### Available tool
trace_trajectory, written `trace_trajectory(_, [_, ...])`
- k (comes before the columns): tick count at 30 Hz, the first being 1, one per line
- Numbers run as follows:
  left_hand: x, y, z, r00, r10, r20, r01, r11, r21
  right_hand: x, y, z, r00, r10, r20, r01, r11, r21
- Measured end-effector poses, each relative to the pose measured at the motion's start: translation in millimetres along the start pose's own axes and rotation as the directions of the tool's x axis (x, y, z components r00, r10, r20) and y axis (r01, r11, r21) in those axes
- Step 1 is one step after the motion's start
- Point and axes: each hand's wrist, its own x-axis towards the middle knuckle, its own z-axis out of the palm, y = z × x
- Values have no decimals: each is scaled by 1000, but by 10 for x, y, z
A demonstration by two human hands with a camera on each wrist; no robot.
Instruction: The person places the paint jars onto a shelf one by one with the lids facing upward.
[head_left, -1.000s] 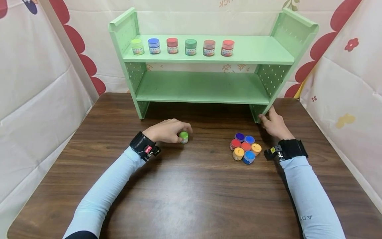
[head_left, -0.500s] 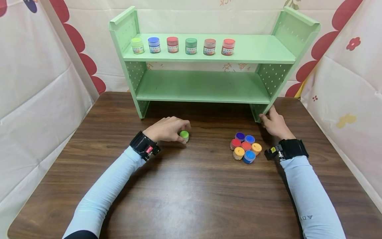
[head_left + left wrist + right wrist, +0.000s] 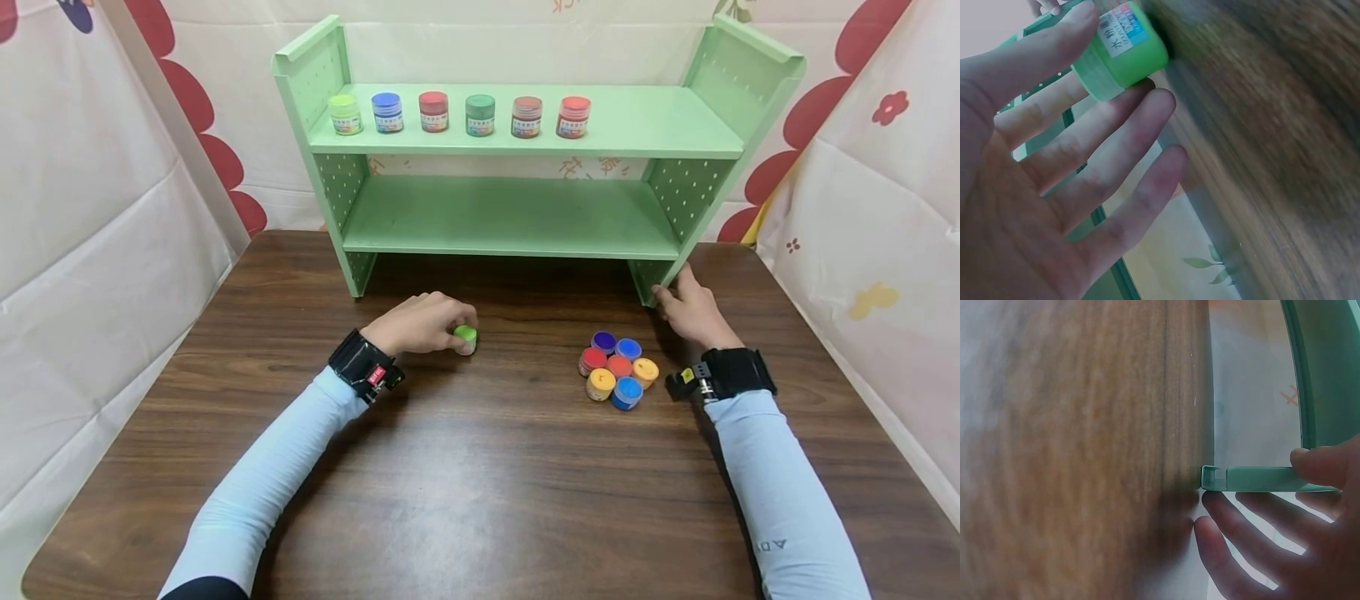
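Observation:
A small light-green paint jar [image 3: 466,339] is by my left hand [image 3: 423,323] on the table, in front of the shelf. In the left wrist view the thumb [image 3: 1069,31] lies against the labelled side of the jar [image 3: 1124,51] and fingers are on its other side, pinching it; the remaining fingers are spread. My right hand [image 3: 692,312] grips the right leg of the green two-tier shelf [image 3: 510,218]. The right wrist view has the thumb [image 3: 1319,464] on one side of the leg [image 3: 1260,479] and the fingers on the other.
On the upper shelf board several paint jars [image 3: 480,116] stand in a row from the left end. A cluster of several jars with purple, blue, red and yellow lids [image 3: 619,367] stands on the brown table [image 3: 480,475], left of my right wrist. Patterned cloth [image 3: 862,208] surrounds the table.
My left thumb has come in against the light-green jar, which has shifted very slightly to the right and back. My right hand keeps its hold on the shelf leg.

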Motion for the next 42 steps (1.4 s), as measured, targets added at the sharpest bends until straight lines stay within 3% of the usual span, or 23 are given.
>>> trace_trajectory(17, [18,-39,26,999,-34,18,34,998,46,-2,20,9,1000,6,0,-6,1000,3])
trace_trajectory(30, [20,-32,42,999,-28,18,28,999,22,-8,0,-1,1000,-4,4,4,1000,8])
trace_trajectory(35, [56,-2,62,1000,1,-13,-1,999,46,-32,10,-14,1000,-1,7,1,1000,9])
trace_trajectory(42, [117,54,56,992,44,-120,-35,996,77,-33,-8,-18,1000,-5,1,5,1000,14])
